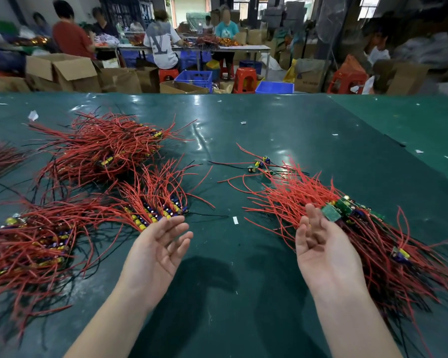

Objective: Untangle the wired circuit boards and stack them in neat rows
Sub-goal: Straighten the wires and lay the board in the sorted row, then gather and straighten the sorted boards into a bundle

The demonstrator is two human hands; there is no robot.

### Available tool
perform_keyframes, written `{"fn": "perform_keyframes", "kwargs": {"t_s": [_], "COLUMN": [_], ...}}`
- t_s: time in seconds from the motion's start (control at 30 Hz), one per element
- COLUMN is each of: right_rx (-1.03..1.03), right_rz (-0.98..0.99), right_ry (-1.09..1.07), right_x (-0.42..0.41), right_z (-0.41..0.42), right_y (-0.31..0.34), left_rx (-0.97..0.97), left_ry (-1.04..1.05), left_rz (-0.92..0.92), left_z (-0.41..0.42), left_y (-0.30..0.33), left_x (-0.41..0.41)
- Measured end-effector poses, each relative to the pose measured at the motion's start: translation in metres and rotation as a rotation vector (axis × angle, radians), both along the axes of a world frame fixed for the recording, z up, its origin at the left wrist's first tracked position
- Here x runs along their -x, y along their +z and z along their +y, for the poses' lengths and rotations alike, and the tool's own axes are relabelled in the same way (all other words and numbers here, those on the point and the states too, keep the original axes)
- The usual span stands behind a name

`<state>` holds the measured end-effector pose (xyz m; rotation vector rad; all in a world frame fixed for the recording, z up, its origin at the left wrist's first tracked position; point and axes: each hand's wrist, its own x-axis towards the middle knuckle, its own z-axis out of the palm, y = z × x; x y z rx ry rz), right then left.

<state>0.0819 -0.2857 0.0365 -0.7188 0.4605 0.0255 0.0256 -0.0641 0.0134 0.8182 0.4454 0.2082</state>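
Observation:
Small green circuit boards with red and black wires lie in heaps on a dark green table [243, 140]. A tangled heap [352, 228] spreads at the right, with green boards [339, 209] showing on top. A neat row of boards [155, 213] lies at centre left, its yellow and blue parts lined up. My left hand [161, 249] hovers palm up just below that row, fingers relaxed, holding nothing. My right hand [321, 246] is palm up at the tangled heap's left edge, its fingertips near the green boards, and it is empty.
More wired boards lie in a big pile [101, 143] at the back left and another stack [36, 244] at the near left. A few loose boards [259, 164] sit mid-table. Paper scraps [235, 220] dot the table. Several people work at far tables among boxes and crates.

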Motion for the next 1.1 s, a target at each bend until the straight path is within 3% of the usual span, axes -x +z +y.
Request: {"fn": "perform_keyframes", "kwargs": {"t_s": [0.2, 0.33, 0.4, 0.57, 0.67, 0.8, 1.1], "right_rx": [-0.015, -0.010, -0.009, 0.047, 0.079, 0.081, 0.114], "right_rz": [-0.011, -0.009, -0.010, -0.004, 0.007, 0.006, -0.052], "right_ry": [0.016, 0.022, 0.022, 0.034, 0.053, 0.030, 0.028], "right_x": [-0.001, -0.001, 0.001, 0.003, 0.003, 0.003, 0.005], "right_z": [0.001, 0.000, 0.000, 0.006, 0.010, 0.010, 0.015], "right_y": [-0.005, -0.006, -0.005, -0.004, -0.005, -0.007, -0.011], "left_rx": [-0.046, -0.217, -0.434, -1.219, -1.512, -1.646, -1.694], "left_ry": [0.080, 0.255, 0.307, 0.266, 0.226, 0.200, 0.273], "left_rz": [0.042, 0.089, 0.132, 0.369, 0.453, 0.491, 0.389], "left_z": [0.004, 0.023, 0.035, 0.050, 0.049, 0.049, 0.060], "left_y": [-0.003, -0.003, -0.005, -0.018, -0.026, -0.027, -0.023], "left_x": [-0.002, -0.004, -0.004, -0.004, -0.005, -0.002, -0.001]}}
